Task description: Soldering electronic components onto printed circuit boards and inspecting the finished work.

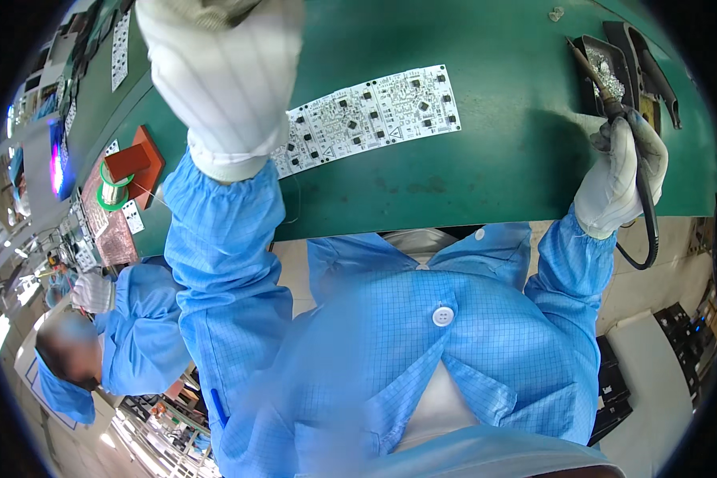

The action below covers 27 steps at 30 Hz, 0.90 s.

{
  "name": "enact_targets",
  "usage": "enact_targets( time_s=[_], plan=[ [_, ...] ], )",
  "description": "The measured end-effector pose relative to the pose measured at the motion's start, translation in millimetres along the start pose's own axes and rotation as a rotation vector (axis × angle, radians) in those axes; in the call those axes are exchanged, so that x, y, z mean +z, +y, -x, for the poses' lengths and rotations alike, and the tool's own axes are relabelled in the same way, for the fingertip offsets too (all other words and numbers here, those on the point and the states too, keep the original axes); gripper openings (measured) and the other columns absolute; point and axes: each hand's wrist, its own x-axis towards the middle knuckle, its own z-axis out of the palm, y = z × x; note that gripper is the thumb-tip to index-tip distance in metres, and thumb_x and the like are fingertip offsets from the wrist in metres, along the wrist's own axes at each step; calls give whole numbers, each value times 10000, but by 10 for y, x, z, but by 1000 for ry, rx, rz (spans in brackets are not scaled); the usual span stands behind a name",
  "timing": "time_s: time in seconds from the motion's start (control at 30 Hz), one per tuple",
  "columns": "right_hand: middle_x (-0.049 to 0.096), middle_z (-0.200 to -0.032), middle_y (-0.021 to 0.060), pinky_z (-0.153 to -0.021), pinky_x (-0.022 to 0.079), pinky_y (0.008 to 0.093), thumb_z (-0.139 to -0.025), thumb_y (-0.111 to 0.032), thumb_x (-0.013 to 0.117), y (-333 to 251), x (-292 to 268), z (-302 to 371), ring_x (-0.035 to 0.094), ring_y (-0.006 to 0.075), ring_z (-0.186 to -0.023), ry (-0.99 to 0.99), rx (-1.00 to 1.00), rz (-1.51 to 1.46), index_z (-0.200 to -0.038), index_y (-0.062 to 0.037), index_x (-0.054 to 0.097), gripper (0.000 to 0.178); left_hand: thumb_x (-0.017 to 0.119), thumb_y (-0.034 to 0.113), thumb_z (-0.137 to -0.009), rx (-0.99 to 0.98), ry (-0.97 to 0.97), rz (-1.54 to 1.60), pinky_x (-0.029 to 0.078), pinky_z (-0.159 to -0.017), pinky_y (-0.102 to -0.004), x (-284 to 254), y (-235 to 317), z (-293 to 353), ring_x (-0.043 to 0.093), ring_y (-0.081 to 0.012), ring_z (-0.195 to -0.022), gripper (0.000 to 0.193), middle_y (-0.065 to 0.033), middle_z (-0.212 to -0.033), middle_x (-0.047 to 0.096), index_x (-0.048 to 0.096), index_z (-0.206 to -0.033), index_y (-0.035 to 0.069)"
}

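My right hand [623,167], in a white glove, is closed around a soldering iron [612,103] at the right end of the bench. The iron's tip slants up and left over a small dark tray [605,70] of shiny solder scraps. A black cord [650,215] hangs from its handle. High and close on the left is my gloved left hand [223,80]; its fingers run to the top edge and do not show clearly. Behind its wrist, partly covered, a white circuit board panel [374,115] with small black parts lies on the green bench.
A green solder spool [115,191] sits by a red-orange stand [145,163] at left, with thin wire trailing from it. Another board strip [120,49] lies farther left. The dark iron holder [649,68] stands beside the tray. A co-worker in blue [147,327] sits at left.
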Motion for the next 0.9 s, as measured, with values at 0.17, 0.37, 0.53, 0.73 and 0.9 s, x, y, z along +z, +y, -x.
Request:
enact_targets(
  time_s=[0.17, 0.37, 0.53, 0.73, 0.9],
  plan=[
    [653, -831, 146, -631, 519, 266, -851, -66, 649, -1, 29, 25, 617, 154, -651, -2, -25, -9, -988, 57, 604, 190, 750, 237, -817, 417, -2, -657, 482, -707, -328, -171, -469, 52, 609, -257, -861, 300, -101, -970, 579, 601, -988, 40],
    [655, -849, 143, -620, 512, 266, -855, -67, 651, 4, 29, 49, 617, 155, -652, -24, -32, 6, -984, 59, 601, 187, 808, 220, -752, 88, 24, -300, 542, -749, -324, -152, -278, 89, 636, -311, -916, 515, -177, -1145, 548, 476, -1053, -35],
    [655, -853, 140, -620, 514, 263, -855, -59, 653, -43, 53, 108, 617, 152, -648, -39, -72, 31, -978, 54, 602, 175, 751, 73, -803, -272, 9, 517, 477, -906, -288, -260, -113, 215, 548, -245, -1150, 476, -218, -1228, 558, 373, -1089, 25],
    [655, -855, 132, -632, 524, 268, -854, -62, 659, -158, 55, 283, 620, 150, -656, -48, -56, 27, -988, 41, 609, 176, 818, -27, -669, -8, 319, 757, 557, -874, -422, -788, -533, 670, 600, -354, -1077, 672, -261, -1294, 464, 326, -1116, 76],
    [654, -844, 130, -637, 522, 266, -855, -73, 661, -179, 81, 365, 625, 152, -648, -45, -45, 10, -990, 37, 613, 181, 890, 384, -528, 123, -565, -118, 473, -923, -417, -1097, -689, 1074, 597, -335, -1068, 547, -155, -1185, 615, 537, -763, 39]
  ],
)
